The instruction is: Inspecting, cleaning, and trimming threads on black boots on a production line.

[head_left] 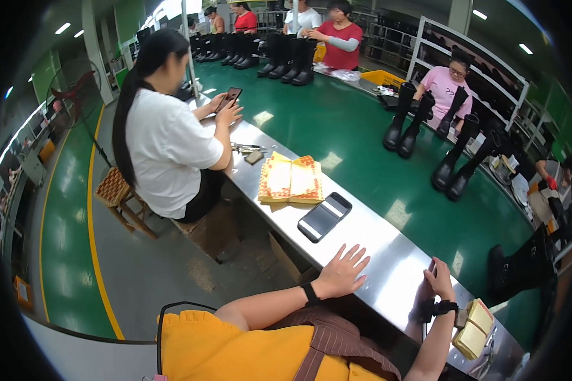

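My left hand (342, 274) hovers over or rests at the near edge of the metal work surface (388, 267), fingers spread and nothing in it. Farther right, my right hand (440, 280) is at the same surface, thumb and fingers bent but apart, with no held thing visible. A black phone-like device (325, 217) with pale end bands lies beyond my left hand. Past it sits a stack of yellow printed paper sheets (290, 180). A smaller yellow pad (474, 330) lies beside my right wrist, next to a small brownish block (461, 317).
A green conveyor belt (356, 152) runs alongside, carrying tall black boots (400, 127). One boot (521, 263) stands near my right side. On my left a person in white (171, 140) sits holding a phone (229, 100). Metal tools (245, 149) lie near them. Other people work across the belt.
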Demonstrator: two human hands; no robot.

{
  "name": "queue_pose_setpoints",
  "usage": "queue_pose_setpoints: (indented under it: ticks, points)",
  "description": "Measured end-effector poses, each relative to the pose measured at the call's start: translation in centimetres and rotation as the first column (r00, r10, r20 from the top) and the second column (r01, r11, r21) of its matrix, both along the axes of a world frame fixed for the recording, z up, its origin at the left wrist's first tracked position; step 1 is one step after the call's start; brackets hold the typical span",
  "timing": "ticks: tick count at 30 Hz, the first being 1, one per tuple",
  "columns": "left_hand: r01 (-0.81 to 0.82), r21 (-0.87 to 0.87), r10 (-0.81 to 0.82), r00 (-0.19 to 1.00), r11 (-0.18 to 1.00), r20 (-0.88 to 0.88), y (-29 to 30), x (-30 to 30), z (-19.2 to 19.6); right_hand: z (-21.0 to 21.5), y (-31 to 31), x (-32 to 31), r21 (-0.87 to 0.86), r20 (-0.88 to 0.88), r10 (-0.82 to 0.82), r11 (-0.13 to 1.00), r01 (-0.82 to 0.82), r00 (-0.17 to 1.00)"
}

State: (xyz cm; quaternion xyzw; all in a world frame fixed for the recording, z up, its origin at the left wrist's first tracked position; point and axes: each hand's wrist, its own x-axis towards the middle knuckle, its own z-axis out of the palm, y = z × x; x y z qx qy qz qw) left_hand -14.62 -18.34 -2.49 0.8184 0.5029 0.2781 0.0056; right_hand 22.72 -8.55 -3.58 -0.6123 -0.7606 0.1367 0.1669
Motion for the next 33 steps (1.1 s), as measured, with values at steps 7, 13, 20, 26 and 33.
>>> queue_pose_setpoints:
  ticks: [7,13,20,26,33]
  points:
    - [-0.003,-0.025,0.001,0.998,1.000,-0.059,0.4,0.6,1.0,0.4,-0.7,0.0,0.028,0.044,0.002,1.000,-0.003,0.999]
    - [-0.044,-0.039,0.040,0.995,0.998,-0.092,-0.5,0.6,1.4,1.2,-1.9,-0.7,0.039,-0.007,0.028,0.999,-0.027,1.000]
    - [0.037,-0.064,-0.043,0.995,0.997,-0.091,1.2,1.2,2.1,1.7,-3.0,-0.3,0.053,-0.002,-0.026,0.998,0.026,1.000]
    - [-0.031,-0.074,0.023,0.994,0.997,-0.111,1.0,1.5,1.8,3.3,-2.3,-2.9,-0.012,0.019,-0.097,0.995,0.097,0.995]
    - [0.024,-0.097,-0.036,0.991,0.995,-0.130,1.1,1.9,1.2,21.4,-9.1,2.0,0.438,0.205,-0.327,0.874,0.212,0.923]
